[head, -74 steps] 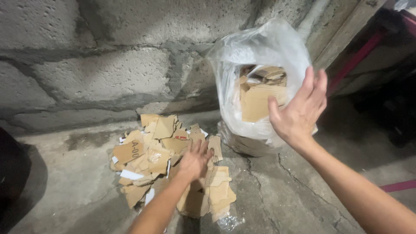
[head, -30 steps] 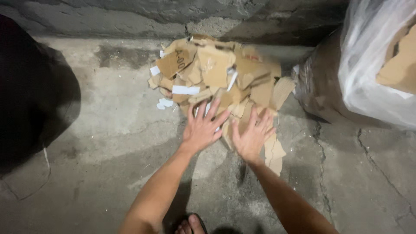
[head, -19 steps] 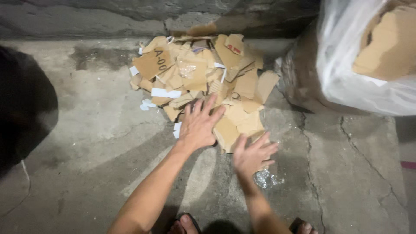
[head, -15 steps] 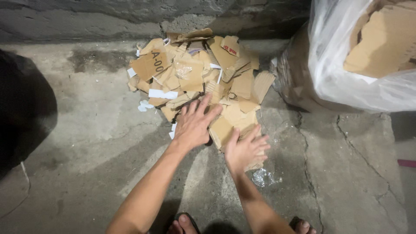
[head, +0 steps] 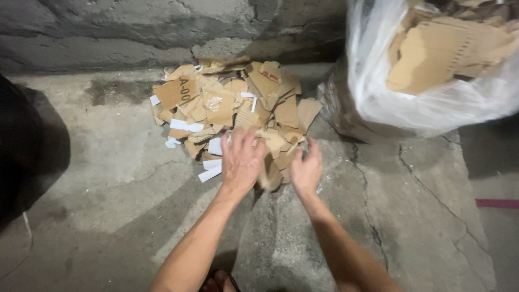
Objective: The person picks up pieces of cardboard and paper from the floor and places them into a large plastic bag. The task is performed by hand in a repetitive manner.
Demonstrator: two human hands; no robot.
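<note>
Two hands at the cardboard pile
Left hand lies open, flat on scraps; right hand curls around one edge piece, scooping.

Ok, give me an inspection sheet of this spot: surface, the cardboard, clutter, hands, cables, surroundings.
Surface: cracked concrete floor, stained near the wall.
Job's things: pile of torn cardboard pieces on the floor against the wall.
Clutter: white paper scraps at the pile's left and near edge.
Hands: left hand flat, fingers spread on the pile's near edge; right hand cupped around pieces beside it, grip unclear.
Cables: nothing seen.
Surroundings: rough block wall behind; clear plastic bag holding cardboard at right; dark shape at left; toes at the bottom edge.
</note>
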